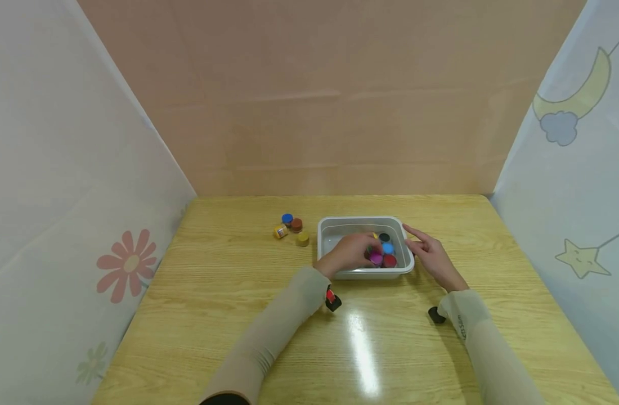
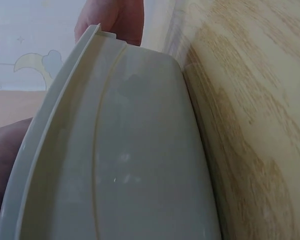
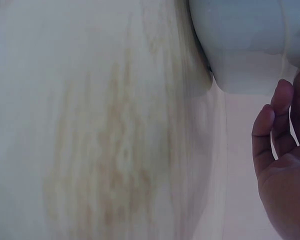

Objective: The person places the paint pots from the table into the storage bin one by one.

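In the head view my left hand [image 1: 354,253] reaches over the near rim into a white plastic tub [image 1: 365,274]. Its fingers curl around a small jar with a purple lid [image 1: 376,259], partly covering it. Beside that jar in the tub's right half are jars with a red lid [image 1: 389,261], a light blue lid [image 1: 388,248] and a black lid [image 1: 384,238]. My right hand [image 1: 432,257] touches the tub's right end with its fingers extended. The right wrist view shows its loosely bent fingers [image 3: 263,135] by the tub wall; the left wrist view mostly shows the tub's outer side [image 2: 145,145].
Left of the tub on the wooden table [image 1: 228,292] stand small jars with blue [image 1: 287,218], brown [image 1: 296,225] and yellow [image 1: 303,239] lids. A yellow jar [image 1: 281,231] lies on its side among them. Papered walls [image 1: 335,112] border the table at the back and sides.
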`<move>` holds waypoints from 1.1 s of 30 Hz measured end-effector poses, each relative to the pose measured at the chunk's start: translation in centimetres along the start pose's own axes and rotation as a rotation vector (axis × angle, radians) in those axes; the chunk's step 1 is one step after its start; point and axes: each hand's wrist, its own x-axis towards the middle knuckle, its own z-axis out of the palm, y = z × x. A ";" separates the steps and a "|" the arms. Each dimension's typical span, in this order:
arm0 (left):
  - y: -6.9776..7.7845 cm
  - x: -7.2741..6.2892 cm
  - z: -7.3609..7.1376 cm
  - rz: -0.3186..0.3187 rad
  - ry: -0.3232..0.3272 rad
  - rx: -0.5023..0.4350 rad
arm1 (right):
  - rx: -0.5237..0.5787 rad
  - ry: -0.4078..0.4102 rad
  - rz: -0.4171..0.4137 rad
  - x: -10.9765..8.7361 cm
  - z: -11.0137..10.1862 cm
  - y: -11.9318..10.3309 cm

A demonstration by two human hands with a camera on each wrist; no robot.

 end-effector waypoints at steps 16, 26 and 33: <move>0.0 0.5 0.6 0.014 -0.008 0.032 | 0.007 -0.003 0.002 -0.1 -0.1 0.2; -0.4 0.7 0.8 0.008 -0.023 0.006 | 0.023 0.006 -0.009 0.0 0.0 0.5; -0.4 0.5 0.4 0.003 -0.027 -0.018 | 0.015 0.003 -0.001 0.1 0.1 0.2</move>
